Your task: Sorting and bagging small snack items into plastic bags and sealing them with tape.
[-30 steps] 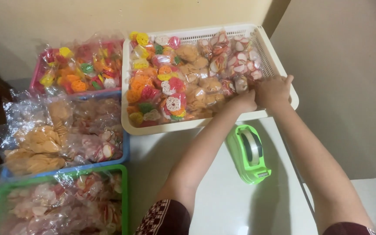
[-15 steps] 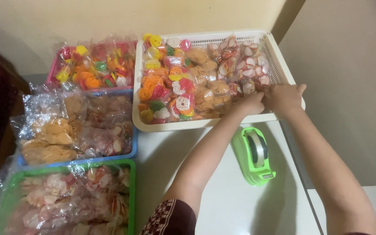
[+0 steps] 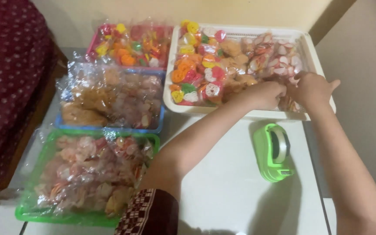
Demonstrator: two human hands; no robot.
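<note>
Head view: both hands were at the near right of the white tray [image 3: 170,102].
Left hand [image 3: 264,93]: closed on a snack packet [image 3: 290,103].
Right hand [image 3: 312,89]: fingers together on it.
Progress: tray was almost full.

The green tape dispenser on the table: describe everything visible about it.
The green tape dispenser is a small, rounded, bright lime-green handheld unit that looks like plastic. A darker opening on its upper side shows a pale roll inside. It lies on the white table, just in front of the white tray of wrapped snacks, between the person's two forearms. Nothing touches it; the left hand and right hand are both over the tray.
</note>
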